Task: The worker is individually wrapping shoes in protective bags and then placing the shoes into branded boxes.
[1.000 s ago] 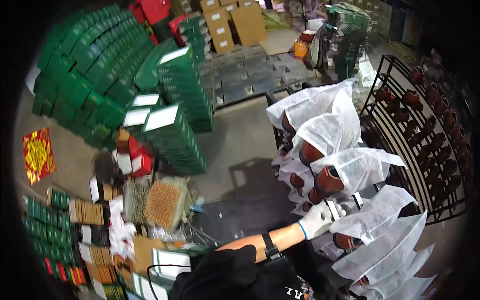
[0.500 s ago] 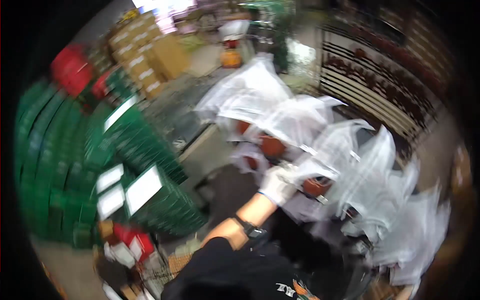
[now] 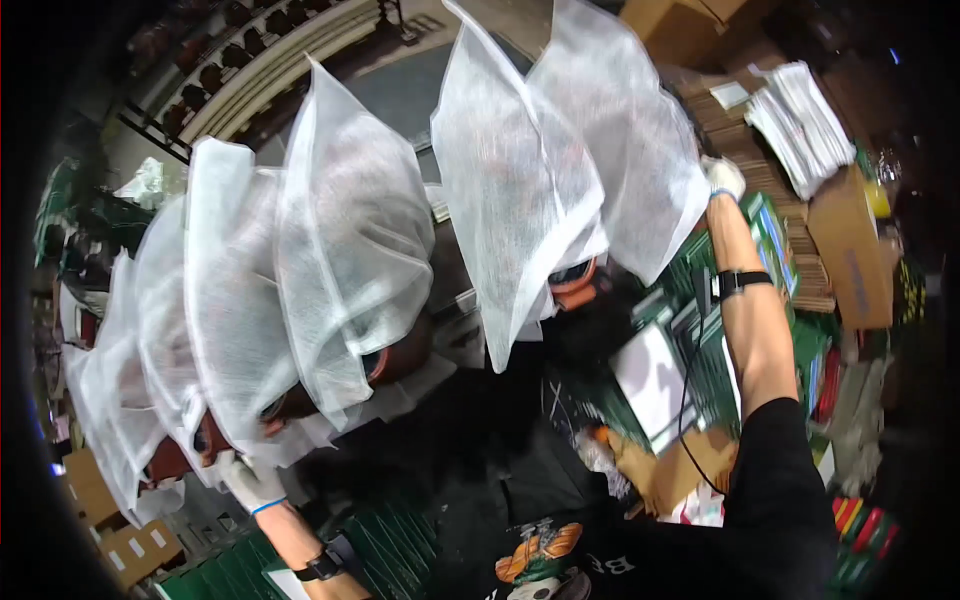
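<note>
Several translucent white fabric covers (image 3: 350, 235) are draped in a row over reddish-brown items, which show only at the lower hems. One such reddish-brown item (image 3: 573, 285) peeks out under the covers right of the middle. My left hand (image 3: 250, 482), in a white glove with a blue cuff, is at the lower hem at the row's left end, its fingers bent beside a brown item. At the far right, my right hand (image 3: 724, 177), gloved too, is closed against the edge of the last cover (image 3: 640, 150). What either hand grips is hidden.
Green crates or folders (image 3: 390, 545) line the lower edge. At right are a stack of white sheets (image 3: 800, 130), a cardboard box (image 3: 852, 250) and white-topped green stacks (image 3: 650, 380). A dark cable (image 3: 685, 400) hangs by my right forearm. A slatted rack (image 3: 270, 70) stands behind.
The view has swung round, and the covered row now fills the middle and left. My left hand is now at the row's left end; my right hand has come into view at its right end.
</note>
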Demonstrator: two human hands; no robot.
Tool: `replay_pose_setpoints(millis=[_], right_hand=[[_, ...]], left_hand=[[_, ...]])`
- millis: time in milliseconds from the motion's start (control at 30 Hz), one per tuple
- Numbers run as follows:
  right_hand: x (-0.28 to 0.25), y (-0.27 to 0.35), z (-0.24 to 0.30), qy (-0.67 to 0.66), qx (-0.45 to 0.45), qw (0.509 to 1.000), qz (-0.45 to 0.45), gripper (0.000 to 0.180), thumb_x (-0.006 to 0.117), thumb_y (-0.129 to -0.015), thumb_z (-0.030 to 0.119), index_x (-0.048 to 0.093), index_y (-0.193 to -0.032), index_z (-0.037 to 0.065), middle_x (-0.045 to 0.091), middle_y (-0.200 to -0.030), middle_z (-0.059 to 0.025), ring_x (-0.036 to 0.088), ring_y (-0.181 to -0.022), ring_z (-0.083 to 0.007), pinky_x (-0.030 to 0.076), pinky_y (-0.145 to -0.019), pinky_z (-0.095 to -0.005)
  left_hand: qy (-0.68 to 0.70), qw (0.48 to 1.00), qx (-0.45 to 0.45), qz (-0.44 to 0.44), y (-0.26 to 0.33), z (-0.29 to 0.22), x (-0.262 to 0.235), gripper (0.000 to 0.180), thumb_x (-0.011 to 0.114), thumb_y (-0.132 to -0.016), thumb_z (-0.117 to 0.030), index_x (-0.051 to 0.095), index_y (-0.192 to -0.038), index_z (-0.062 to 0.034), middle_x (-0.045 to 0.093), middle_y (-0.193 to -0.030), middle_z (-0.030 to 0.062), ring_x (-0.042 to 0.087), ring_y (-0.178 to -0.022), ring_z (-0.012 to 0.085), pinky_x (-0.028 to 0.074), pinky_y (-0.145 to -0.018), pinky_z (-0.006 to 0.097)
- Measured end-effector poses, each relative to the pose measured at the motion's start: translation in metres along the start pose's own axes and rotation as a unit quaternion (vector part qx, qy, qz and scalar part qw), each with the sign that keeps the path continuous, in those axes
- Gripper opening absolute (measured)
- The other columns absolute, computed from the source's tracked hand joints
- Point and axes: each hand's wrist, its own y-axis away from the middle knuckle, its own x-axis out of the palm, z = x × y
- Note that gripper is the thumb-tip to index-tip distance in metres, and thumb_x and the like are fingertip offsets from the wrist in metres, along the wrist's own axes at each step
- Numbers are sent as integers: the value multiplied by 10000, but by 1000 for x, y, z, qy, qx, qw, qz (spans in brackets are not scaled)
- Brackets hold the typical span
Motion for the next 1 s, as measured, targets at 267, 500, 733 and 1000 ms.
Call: replay_pose_setpoints(millis=[267,500,733,1000], right_hand=[[-10,-4,-20,111,70,979,159,383,714,-991,314,797,-1152,-24,813,-1104,-179,777,-1035,-326,604,-902,-425],[-1,14,9,-282,166,939,109,524,661,-1017,435,771,-1224,-34,795,-1212,-177,757,-1116,-330,582,-972,-448],[-55,-54,-29,-320,74,921,-212,750,627,-1010,616,702,-1383,-29,738,-1388,-203,683,-1309,-368,509,-1119,-487],[-179,263,210,-295,-403,782,-372,618,734,-949,368,609,-1493,103,677,-1393,-196,615,-1323,-407,470,-1147,-508]], left_hand=[[283,909,-256,-164,-5,36,-1,336,586,-1039,-82,610,-1340,66,708,-1187,113,654,-1053,195,553,-936,339],[-5,995,-13,-99,-10,-10,-37,286,564,-1050,-99,660,-1237,95,746,-1060,117,680,-959,182,558,-845,343],[491,866,-75,-51,13,-37,23,448,653,-1107,-231,570,-1443,53,680,-1341,174,715,-1149,227,575,-1043,354],[-457,827,-276,-178,231,75,-112,774,907,-781,-193,582,-1451,19,681,-1357,274,702,-1143,434,566,-1009,506]])
